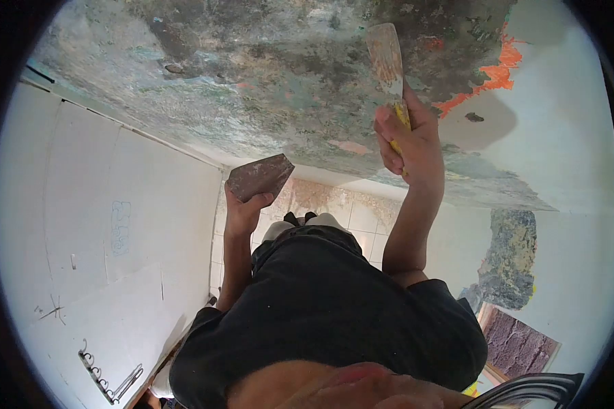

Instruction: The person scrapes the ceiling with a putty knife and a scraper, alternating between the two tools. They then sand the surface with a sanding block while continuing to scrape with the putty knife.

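Note:
My right hand is wrapped round the yellow handle of a putty knife, its index finger stretched along toward the blade. The blade points up and lies over the stripped, grey-green mottled patch of the wall; brown residue coats its face. Lower and to the left, my left hand grips a flat, dull brown-grey plate with angled corners by its near end. My left thumb presses along the plate's lower edge. Ragged orange paint borders the bare patch to the right of the putty knife.
A white wall with pencil marks and a rack of hooks stands at left. Crumbly brown debris lies on the tiled floor along the wall's foot. At right are another stripped patch and a framed purple-brown panel.

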`<state>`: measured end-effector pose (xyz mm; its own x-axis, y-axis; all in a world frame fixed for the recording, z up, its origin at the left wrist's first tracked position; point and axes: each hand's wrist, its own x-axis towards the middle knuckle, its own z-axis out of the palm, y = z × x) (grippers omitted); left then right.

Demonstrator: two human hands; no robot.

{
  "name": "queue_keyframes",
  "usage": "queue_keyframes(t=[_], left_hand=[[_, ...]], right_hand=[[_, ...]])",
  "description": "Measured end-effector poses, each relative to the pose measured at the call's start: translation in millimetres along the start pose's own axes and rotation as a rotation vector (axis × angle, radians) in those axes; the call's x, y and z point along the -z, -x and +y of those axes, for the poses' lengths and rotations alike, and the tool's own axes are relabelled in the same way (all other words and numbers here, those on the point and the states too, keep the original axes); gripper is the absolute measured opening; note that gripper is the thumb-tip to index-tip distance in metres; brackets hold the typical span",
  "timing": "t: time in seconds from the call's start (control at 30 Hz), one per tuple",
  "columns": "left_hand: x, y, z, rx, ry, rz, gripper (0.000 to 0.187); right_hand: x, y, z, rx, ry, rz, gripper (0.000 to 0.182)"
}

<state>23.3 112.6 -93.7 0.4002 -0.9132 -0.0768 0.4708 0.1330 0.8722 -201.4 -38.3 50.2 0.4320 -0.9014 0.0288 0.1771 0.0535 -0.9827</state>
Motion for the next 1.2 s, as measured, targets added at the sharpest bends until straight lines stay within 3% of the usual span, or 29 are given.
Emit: queue_keyframes(t=[0.43,0.9,1.1,1.2], left_hand=[[-1,-4,-5,0.007,-0.070,-0.074,0.049],[-2,-8,0,-0.023,-0.004,-0.115,0.049],[2,-3,-8,-0.014,-0.039,-0.095,0.049],[4,-1,-7,0.010,-0.200,-0.068,0.050]], right_hand=[[-4,-4,-8,-0.009,0.045,-0.007,0.063],[-5,-6,-7,-0.021,0.019,0.018,0.049],[-7,-16,-2,-0.029,0.019,-0.027,0.046],[-8,-7,-1,-0.063,0.047,-0.002,0.047]])
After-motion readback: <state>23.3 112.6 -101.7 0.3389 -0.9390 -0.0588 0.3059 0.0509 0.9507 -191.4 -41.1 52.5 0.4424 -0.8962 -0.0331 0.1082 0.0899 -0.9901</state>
